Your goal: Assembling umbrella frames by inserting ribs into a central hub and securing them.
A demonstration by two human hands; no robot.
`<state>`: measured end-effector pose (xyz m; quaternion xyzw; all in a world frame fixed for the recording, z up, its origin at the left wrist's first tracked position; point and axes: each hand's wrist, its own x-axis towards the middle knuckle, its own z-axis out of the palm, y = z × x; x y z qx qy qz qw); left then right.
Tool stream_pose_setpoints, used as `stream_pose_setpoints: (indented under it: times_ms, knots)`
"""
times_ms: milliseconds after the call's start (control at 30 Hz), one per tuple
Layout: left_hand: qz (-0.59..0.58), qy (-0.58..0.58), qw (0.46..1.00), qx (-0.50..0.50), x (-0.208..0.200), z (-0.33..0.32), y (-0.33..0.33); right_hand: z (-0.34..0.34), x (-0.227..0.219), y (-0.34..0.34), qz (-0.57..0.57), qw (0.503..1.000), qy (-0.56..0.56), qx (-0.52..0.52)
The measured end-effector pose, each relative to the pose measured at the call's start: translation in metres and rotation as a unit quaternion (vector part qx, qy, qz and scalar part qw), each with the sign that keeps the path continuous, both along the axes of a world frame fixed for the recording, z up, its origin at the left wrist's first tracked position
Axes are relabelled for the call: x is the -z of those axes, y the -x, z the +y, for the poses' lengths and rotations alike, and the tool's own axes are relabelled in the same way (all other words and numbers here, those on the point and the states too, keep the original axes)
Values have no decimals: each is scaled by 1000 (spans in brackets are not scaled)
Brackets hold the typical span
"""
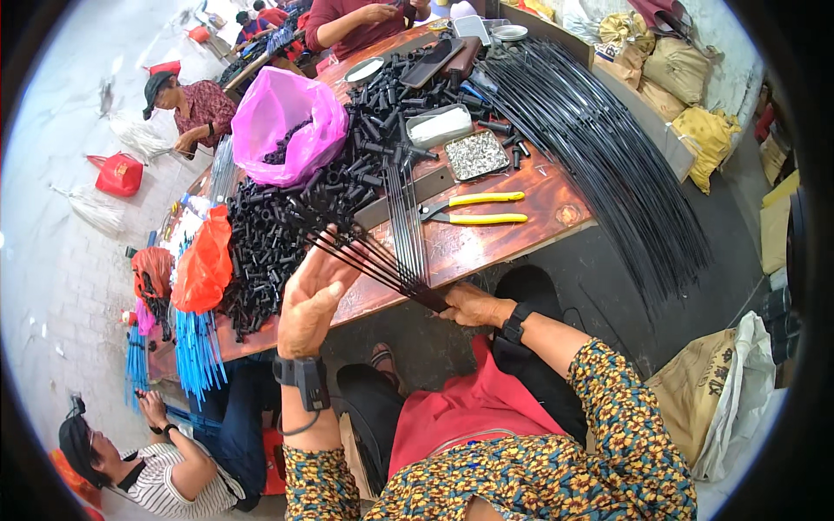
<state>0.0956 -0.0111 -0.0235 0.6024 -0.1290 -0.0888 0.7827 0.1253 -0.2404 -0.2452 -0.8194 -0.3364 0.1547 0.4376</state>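
Note:
My right hand (473, 306) is closed round one end of a bundle of thin black rods (382, 266), just off the table's front edge. The rods fan out to the left, their far ends at the pile of short black plastic sleeves (261, 252). My left hand (314, 293) is open beside those far ends, fingers stretched and thumb apart; some fingertips are hidden behind the rods. More thin rods (405, 217) lie just beyond, across a flat metal bar (439, 182). Yellow-handled pliers (478, 208) rest to their right.
A pink bag (287, 130) stands on the sleeves. A tray of small metal pieces (477, 155), a white container (439, 127) and a phone (432, 63) lie farther back. Long black rods (608, 148) overhang the table's right side. Other people sit at the left and far side.

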Motion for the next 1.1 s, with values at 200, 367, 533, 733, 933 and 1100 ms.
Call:
stream_pose_setpoints:
  times_ms: [200, 367, 533, 733, 933, 1100]
  knots:
    - [-20, -33, 994, 99, -36, -28, -32, -3, -17, 10, 85, 996, 33, -13]
    - [-96, -25, 995, 4, -54, -54, -34, -4, -3, 9, 116, 993, 35, -8]
    - [-83, -21, 996, -18, -52, -56, -32, -5, 4, 11, 97, 995, 2, 0]
    - [-89, -27, 996, 1, -51, -61, -33, -12, -3, 16, 94, 995, 31, 11]
    - [-95, -44, 994, -12, -52, -68, -28, -57, -106, 9, -49, 986, 157, -31]
    - [-109, -48, 993, -14, -53, -68, -23, -65, -157, -26, -187, 963, 73, 179]
